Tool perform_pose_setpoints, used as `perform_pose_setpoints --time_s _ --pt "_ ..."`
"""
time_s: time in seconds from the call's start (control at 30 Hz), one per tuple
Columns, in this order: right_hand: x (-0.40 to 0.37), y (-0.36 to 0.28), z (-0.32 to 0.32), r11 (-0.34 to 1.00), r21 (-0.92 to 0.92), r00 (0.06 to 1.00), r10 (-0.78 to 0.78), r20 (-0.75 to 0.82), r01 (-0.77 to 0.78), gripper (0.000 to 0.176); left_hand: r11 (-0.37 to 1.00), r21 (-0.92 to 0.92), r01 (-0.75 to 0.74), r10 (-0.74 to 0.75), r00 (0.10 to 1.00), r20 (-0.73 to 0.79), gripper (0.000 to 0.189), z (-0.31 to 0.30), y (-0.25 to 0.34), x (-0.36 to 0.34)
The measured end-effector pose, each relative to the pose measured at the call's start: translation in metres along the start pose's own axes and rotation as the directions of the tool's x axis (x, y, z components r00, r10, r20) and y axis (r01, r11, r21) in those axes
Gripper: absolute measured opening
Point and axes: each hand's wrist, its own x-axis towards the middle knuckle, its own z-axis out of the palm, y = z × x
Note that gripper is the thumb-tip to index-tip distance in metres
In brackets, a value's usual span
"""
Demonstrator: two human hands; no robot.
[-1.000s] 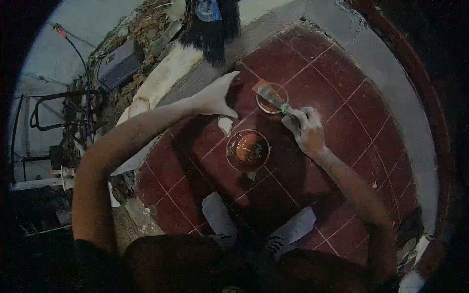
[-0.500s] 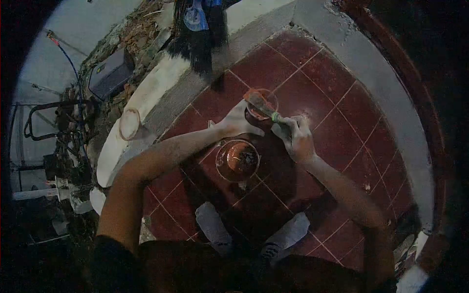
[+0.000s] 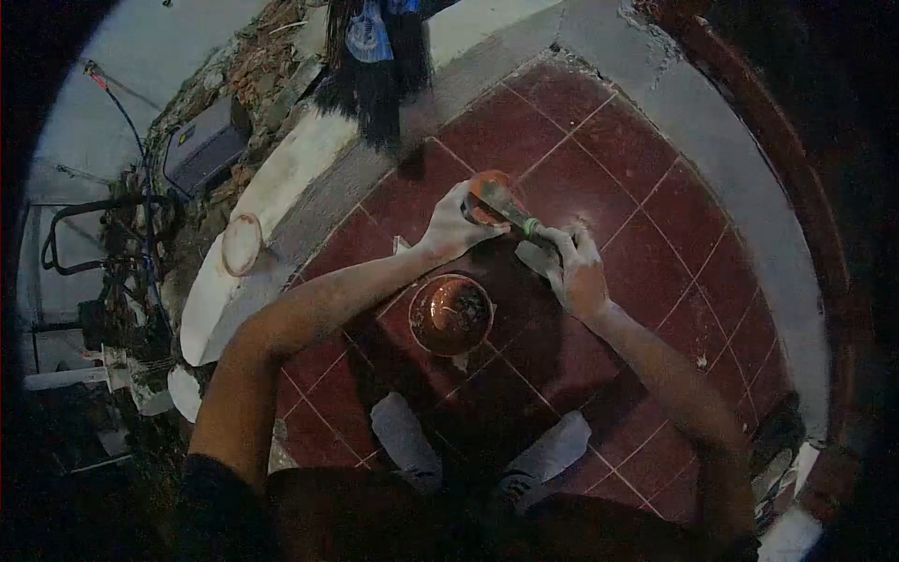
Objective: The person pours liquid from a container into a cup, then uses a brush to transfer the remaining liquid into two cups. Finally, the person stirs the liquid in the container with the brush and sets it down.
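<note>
My left hand [image 3: 451, 228] is closed around a small reddish-brown cup-like vessel [image 3: 478, 214], its round rim facing up toward me. My right hand [image 3: 579, 273] grips a flat paintbrush [image 3: 506, 203] with a green band by its handle. The brush head lies across the vessel's rim; whether it touches the inside is hard to tell. Below my left hand, a round glossy brown pot [image 3: 451, 316] with dark patches stands on the floor, touched by neither hand.
Red floor tiles [image 3: 646, 150] lie under everything, with my feet [image 3: 407, 436] near the pot. A pale curb [image 3: 281, 201] bounds the left, carrying a round lid-like disc [image 3: 242, 245]. A black-bristled broom [image 3: 379, 103] hangs at the top. A grey box [image 3: 208, 145] sits beyond.
The vessel has turned slightly in my left hand, and that hand's fingers now wrap its near side. The brush has shifted a little along the rim. The view has moved slightly.
</note>
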Motion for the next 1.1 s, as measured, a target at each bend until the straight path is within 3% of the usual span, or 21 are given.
perform_pose_setpoints --time_s 0.1,0.17,0.2,0.27,0.37,0.4,0.47,0.5,0.6,0.67,0.97,1.1 --pt "0.001 0.001 -0.004 0.998 -0.053 0.998 -0.040 0.038 0.042 0.034 0.999 0.019 -0.032 0.033 0.999 -0.038 0.076 -0.003 0.001 -0.003" --pt "0.000 0.000 -0.006 0.993 -0.094 0.996 -0.067 0.054 0.071 0.035 0.983 -0.176 -0.047 0.039 0.998 -0.050 0.078 -0.005 -0.008 -0.004" --pt "-0.001 0.001 -0.007 0.995 -0.080 0.994 -0.054 0.091 0.062 0.035 0.983 -0.175 -0.047 0.039 0.998 -0.051 0.078 -0.006 -0.008 -0.005" --pt "-0.003 0.006 -0.008 0.997 -0.066 0.991 -0.042 0.130 0.051 0.036 0.991 0.120 -0.057 0.065 0.996 -0.064 0.078 -0.010 -0.006 -0.009" --pt "-0.008 0.014 -0.007 0.976 -0.152 0.981 -0.135 0.140 0.156 0.036 0.955 0.272 -0.119 0.140 0.988 -0.059 0.077 -0.011 -0.009 -0.012" --pt "-0.008 0.012 -0.010 0.978 -0.143 0.981 -0.133 0.140 0.153 0.034 0.955 0.270 -0.119 0.140 0.988 -0.058 0.077 -0.011 -0.013 -0.011" --pt "-0.008 0.008 -0.016 0.980 -0.134 0.982 -0.131 0.138 0.149 0.032 0.993 0.042 -0.110 0.112 0.993 -0.043 0.078 -0.011 -0.021 -0.009" --pt "-0.008 0.006 -0.020 0.979 -0.115 0.982 -0.155 0.111 0.168 0.030 0.993 0.041 -0.111 0.113 0.993 -0.043 0.078 -0.012 -0.026 -0.009" --pt "-0.010 0.006 -0.029 0.970 -0.128 0.975 -0.195 0.109 0.209 0.028 0.993 0.074 -0.090 0.091 0.996 -0.018 0.084 -0.016 -0.030 -0.011" --pt "-0.012 0.008 -0.037 0.961 -0.157 0.969 -0.206 0.134 0.226 0.027 0.957 0.276 -0.091 0.100 0.995 -0.019 0.083 -0.017 -0.020 -0.015" --pt "-0.013 0.020 -0.062 0.886 -0.228 0.908 -0.359 0.215 0.404 0.032 0.966 0.258 -0.027 0.023 1.000 0.016 0.084 -0.027 -0.019 -0.019" --pt "-0.013 0.016 -0.072 0.886 -0.207 0.890 -0.347 0.295 0.414 0.029 0.952 0.296 -0.082 0.088 0.996 -0.007 0.080 -0.031 -0.023 -0.023"
